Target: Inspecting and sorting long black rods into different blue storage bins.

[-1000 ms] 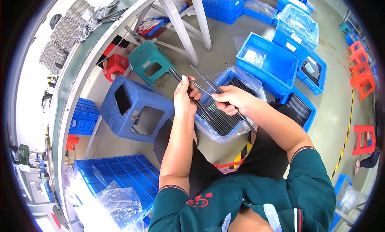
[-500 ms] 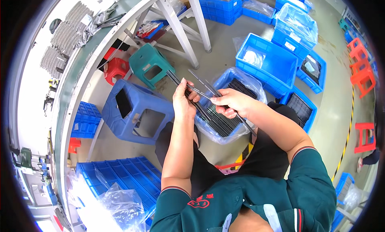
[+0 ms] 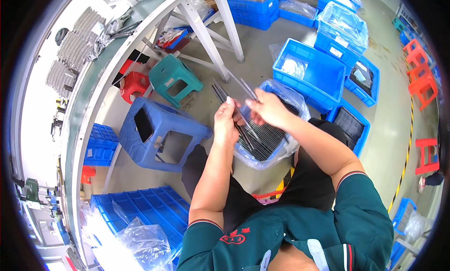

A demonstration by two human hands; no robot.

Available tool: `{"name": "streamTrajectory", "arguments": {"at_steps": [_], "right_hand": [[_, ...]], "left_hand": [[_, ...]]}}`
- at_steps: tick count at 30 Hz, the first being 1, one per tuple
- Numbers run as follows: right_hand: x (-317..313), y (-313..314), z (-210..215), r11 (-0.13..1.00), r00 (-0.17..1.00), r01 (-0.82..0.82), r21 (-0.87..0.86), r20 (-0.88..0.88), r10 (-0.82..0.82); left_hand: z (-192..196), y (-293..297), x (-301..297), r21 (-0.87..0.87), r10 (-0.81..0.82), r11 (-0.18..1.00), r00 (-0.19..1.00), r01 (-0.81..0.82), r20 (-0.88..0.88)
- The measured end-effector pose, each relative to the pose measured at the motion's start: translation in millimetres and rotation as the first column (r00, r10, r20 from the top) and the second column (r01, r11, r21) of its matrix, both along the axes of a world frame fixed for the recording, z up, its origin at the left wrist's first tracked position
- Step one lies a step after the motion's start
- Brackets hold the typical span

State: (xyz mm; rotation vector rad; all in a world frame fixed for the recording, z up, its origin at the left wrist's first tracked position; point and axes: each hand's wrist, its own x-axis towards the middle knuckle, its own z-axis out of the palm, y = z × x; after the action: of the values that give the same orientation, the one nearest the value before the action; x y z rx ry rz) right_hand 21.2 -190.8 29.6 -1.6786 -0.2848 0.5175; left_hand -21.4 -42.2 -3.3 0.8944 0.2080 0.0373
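My left hand (image 3: 227, 121) is closed round a small bundle of thin dark rods (image 3: 218, 92), whose ends stick out above and below the fist. Close to its right, my right hand (image 3: 268, 111) is blurred by motion, its fingers curled about more of these slim rods (image 3: 245, 87). Both hands are over a blue bin (image 3: 303, 102) lined with clear plastic, which stands between my knees. Inside the bin lie many dark rods (image 3: 271, 141) side by side. What the right fingertips touch is partly hidden.
At left stand a blue stool (image 3: 187, 126) with a black phone (image 3: 143, 124) on it, a green stool (image 3: 174, 79) and a red stool (image 3: 135, 86). Right of the bin are a blue crate (image 3: 323, 79) and a crate of dark parts (image 3: 349, 123). A workbench (image 3: 89, 97) runs along the left.
My left hand has moved right and slightly down with its rods. The right hand has drawn up and back, and its rods now stand steeper.
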Motion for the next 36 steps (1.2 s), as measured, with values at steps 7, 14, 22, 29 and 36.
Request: {"name": "streamTrajectory", "arguments": {"at_steps": [7,14,22,29,36], "right_hand": [[23,-11,7,0.954,0.947,-0.001,0.301,-0.306,0.097],[75,-25,-4,0.861,0.899,0.438,0.258,-0.159,-0.409],[80,-50,-6,0.874,0.899,0.372,0.313,-0.355,-0.256],[31,0,-14,0.989,0.977,0.043,-0.139,0.215,-0.013],[41,9,-37,0.991,0.977,-0.069,-0.111,0.194,0.090]], "left_hand": [[10,-20,-10,0.033,-0.344,0.937,0.933,0.349,-0.109],[-7,-21,-16,-0.094,-0.652,0.757,0.739,0.646,-0.172],[-4,-4,-12,-0.147,-0.485,0.866,0.875,0.478,-0.009],[-5,-4,-7,-0.251,-0.462,0.850,0.884,0.464,0.072],[-9,4,-9,-0.270,-0.463,0.847,0.885,0.459,0.051]]}}
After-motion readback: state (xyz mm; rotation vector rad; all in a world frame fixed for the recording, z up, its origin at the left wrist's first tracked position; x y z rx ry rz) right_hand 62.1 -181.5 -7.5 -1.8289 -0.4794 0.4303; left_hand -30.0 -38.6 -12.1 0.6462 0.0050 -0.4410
